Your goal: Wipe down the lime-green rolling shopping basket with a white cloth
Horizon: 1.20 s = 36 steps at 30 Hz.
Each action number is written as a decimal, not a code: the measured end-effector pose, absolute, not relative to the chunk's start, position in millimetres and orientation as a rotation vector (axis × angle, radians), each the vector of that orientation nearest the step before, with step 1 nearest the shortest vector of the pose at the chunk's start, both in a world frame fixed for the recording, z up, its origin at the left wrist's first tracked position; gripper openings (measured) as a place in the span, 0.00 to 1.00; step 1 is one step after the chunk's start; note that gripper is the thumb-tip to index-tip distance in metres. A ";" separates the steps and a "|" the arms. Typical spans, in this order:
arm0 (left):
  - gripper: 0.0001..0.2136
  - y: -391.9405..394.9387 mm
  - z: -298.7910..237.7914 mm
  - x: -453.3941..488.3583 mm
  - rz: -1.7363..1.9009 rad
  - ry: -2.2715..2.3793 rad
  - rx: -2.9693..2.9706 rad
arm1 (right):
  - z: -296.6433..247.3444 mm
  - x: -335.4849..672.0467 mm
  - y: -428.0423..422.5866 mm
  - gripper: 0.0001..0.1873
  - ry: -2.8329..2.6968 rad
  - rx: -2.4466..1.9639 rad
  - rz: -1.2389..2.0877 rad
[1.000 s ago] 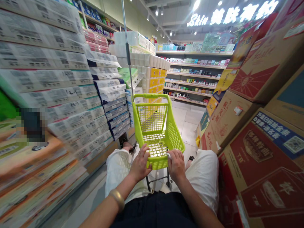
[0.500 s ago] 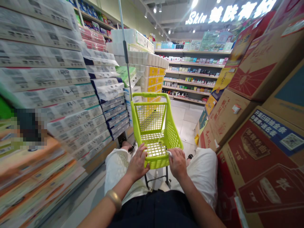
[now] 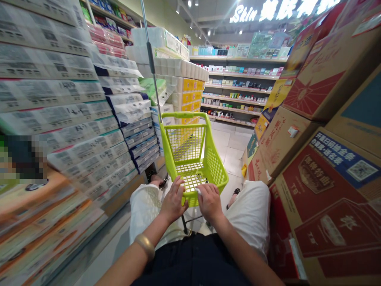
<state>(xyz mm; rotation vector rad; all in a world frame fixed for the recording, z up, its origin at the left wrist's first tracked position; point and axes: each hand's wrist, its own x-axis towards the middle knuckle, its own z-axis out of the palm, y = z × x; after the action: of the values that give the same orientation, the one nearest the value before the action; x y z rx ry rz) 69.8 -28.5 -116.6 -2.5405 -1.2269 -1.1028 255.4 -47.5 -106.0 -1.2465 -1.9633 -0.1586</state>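
A small lime-green shopping cart point(image 3: 193, 153) stands on the tiled aisle floor straight ahead of me, its basket bare. My left hand point(image 3: 173, 201) grips the near rim of the cart on the left, a gold bangle on that wrist. My right hand point(image 3: 209, 201) grips the same rim just to the right, the two hands almost touching. A thin metal pole point(image 3: 150, 59) rises from the cart's front left corner. My white trousers and dark top fill the bottom of the view.
Stacked packs of tissue and paper rolls point(image 3: 89, 131) line the left side. Red and brown cardboard boxes point(image 3: 321, 159) are piled close on the right. Shelves of small products point(image 3: 238, 99) cross the far end under a lit sign. Pale floor tiles point(image 3: 229, 151) run ahead.
The cart and both hands have shifted slightly left and up in the view as I move along the aisle. My right hand slid closer to my left on the rim.
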 end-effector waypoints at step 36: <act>0.18 -32.3 -116.5 65.0 -1.058 -1.286 -2.530 | -107.8 290.5 -33.2 0.12 -1.914 -1.248 -0.204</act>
<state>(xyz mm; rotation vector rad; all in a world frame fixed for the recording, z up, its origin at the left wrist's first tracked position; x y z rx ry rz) 65.0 -32.3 -116.5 -2.5301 -1.2859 -1.0577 290.5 -33.2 -107.8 -1.2485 -1.9142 -0.2039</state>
